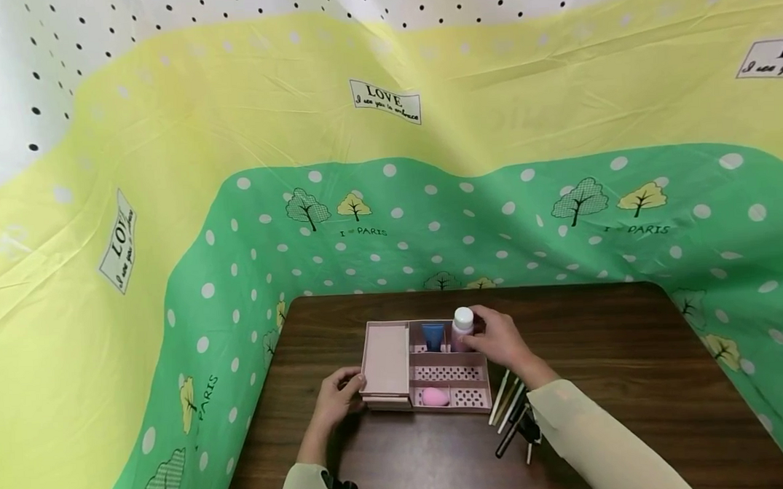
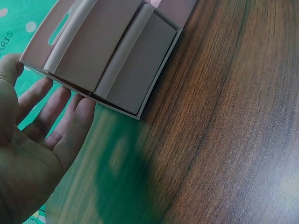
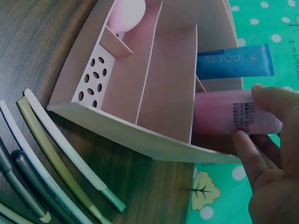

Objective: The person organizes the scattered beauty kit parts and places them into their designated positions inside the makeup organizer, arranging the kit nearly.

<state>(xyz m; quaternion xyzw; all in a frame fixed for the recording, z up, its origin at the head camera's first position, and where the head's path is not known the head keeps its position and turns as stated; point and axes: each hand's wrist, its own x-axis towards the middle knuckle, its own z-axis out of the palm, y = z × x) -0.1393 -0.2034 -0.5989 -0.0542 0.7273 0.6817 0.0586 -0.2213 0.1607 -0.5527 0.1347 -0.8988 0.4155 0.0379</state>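
Observation:
A pink desk organizer [image 1: 449, 358] lies on the table, with drawers [image 2: 135, 56] on its left part and open compartments on its right. My right hand [image 1: 500, 338] pinches a pink bottle with a white cap [image 1: 462, 329] between thumb and fingers. The bottle's lower end sits inside the back right compartment. Beside it, a blue tube [image 3: 236, 61] stands in the same back row. A pink makeup sponge [image 1: 434, 396] lies in the front row. My left hand [image 1: 337, 398] touches the organizer's left side, its fingertips along the edge and its fingers fairly straight.
Several pens and slim sticks [image 1: 513, 407] lie in a loose bunch on the dark wooden table [image 1: 606, 352], right of the organizer and partly under the right forearm. A green and yellow printed curtain [image 1: 469, 219] hangs behind the table and along its sides.

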